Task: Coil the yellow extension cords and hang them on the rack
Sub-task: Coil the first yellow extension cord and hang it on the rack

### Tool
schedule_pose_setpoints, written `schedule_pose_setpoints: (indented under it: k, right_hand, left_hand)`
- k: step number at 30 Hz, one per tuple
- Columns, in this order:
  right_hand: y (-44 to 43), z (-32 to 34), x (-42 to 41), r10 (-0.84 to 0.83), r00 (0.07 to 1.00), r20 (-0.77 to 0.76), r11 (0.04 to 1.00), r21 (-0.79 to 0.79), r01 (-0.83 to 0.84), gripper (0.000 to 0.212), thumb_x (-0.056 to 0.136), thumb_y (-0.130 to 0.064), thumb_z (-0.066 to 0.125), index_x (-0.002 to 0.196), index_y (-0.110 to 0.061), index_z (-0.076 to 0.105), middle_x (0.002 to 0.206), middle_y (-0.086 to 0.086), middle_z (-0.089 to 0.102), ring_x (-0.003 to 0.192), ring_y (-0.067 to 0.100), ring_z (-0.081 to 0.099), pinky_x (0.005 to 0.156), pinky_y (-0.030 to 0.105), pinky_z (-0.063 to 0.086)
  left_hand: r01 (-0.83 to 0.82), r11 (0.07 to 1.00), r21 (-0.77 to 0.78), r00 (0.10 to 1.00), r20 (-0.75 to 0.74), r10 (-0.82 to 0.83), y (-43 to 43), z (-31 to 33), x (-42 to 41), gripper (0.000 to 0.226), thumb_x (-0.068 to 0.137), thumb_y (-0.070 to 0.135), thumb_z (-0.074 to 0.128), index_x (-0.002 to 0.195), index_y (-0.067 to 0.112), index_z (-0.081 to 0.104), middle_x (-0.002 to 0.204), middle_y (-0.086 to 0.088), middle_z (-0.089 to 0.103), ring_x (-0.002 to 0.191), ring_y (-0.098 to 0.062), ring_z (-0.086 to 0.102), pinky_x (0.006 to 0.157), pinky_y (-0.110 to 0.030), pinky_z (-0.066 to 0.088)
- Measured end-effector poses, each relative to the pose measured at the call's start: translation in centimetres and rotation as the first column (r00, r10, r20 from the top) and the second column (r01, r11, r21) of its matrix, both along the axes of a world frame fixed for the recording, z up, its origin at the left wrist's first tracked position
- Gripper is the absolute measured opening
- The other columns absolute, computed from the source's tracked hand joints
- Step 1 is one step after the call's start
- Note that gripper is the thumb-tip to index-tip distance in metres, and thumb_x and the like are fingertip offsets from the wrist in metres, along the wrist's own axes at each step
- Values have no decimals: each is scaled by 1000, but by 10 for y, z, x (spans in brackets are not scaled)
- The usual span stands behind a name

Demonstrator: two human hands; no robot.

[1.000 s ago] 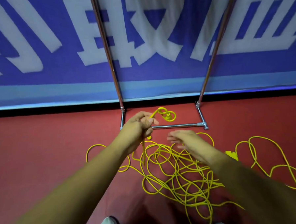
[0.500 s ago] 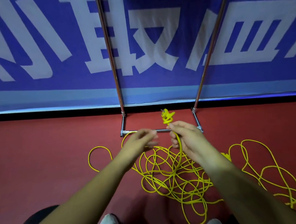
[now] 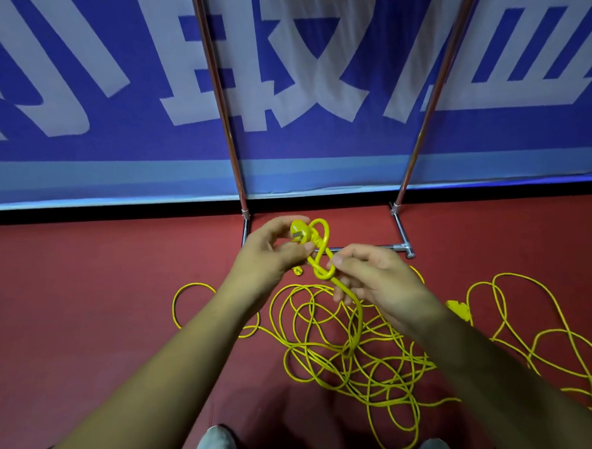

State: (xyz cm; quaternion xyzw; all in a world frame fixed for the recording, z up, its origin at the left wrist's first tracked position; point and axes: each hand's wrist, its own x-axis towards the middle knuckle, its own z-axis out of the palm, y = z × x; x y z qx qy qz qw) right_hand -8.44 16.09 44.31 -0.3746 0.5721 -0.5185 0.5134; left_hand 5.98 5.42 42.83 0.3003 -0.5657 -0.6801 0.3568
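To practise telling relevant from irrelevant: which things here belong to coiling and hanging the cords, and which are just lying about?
Belong to the job: plug, held by left hand; knotted cord, pinched by right hand; loose cords on floor; rack.
Not part of it: banner; shoes.

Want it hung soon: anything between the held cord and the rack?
Nothing visible. The left hand and right hand hold the cord at its tangled plug end right before the rack; its top bar is out of view.
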Motion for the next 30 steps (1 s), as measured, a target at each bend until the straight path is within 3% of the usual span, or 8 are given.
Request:
schedule_pose_setpoints:
  k: [4,7,11,17,20,26,28,30]
  right_hand:
    - [-6,-2,-7,-23,1000,-11,999,27,23,21,92,-1,50,77,-7,64,66,4,64,58,18,60,56,30,42]
    - [-8,-2,-12,-49,999,-17,998,31,49,25,92,-1,50,74,-9,65,74,13,62,59,19,56,56,29,38]
    - [-9,1,-15,-7,1000,3,1000,24,7,25,97,-17,50,81,-9,66,78,10,63,58,16,53,55,26,35]
    - [-4,-2,-16,92,994,-60,995,39,-90,14,96,-7,51,87,-7,63,75,3,64,59,15,57,56,24,41]
    - [-2,0,-14,90,996,-8,993,74,-90,14,97,-4,48,89,-4,60,74,6,60,59,17,59,58,27,43]
    - [-5,1,-22,12,1000,11,995,98,-13,19,98,-6,46,84,-6,59,73,6,57,54,15,55,54,27,37]
    - [-7,1,-24,-27,999,37,996,86,24,17,99,-7,45,88,-5,58,73,5,56,56,16,57,55,26,38]
    - [-8,1,-25,-65,994,84,997,48,61,15,99,-8,44,88,-5,54,76,6,54,61,20,61,59,29,40]
  left_hand:
    - [134,971,196,982,-160,-104,-1,6,3,22,86,19,63,104,7,58,91,-11,64,83,-27,62,80,-36,49]
    - [132,968,214,986,-127,-107,-4,9,7,17,92,28,56,95,11,56,83,-11,65,78,-23,62,68,-26,52]
    - [120,972,200,990,-97,-103,-4,10,8,34,84,23,57,115,9,57,79,-10,67,71,-19,66,65,-25,56]
    - [96,995,23,995,17,-96,-2,14,7,21,81,27,66,95,12,68,74,-10,62,67,-27,43,47,-21,37]
    - [42,990,-137,991,131,-24,-6,14,10,8,80,22,69,84,16,64,67,-5,57,52,-15,36,45,-22,25]
    - [192,831,-523,933,359,10,-5,17,15,14,90,10,64,101,17,71,84,-1,61,69,-8,58,64,-18,45]
    - [143,854,-500,937,346,46,-5,16,14,12,90,6,63,96,14,70,77,1,59,63,-5,56,63,-16,44]
    - [60,960,-273,949,313,30,-6,14,14,9,93,6,59,93,9,67,70,-6,56,54,-12,54,56,-21,45]
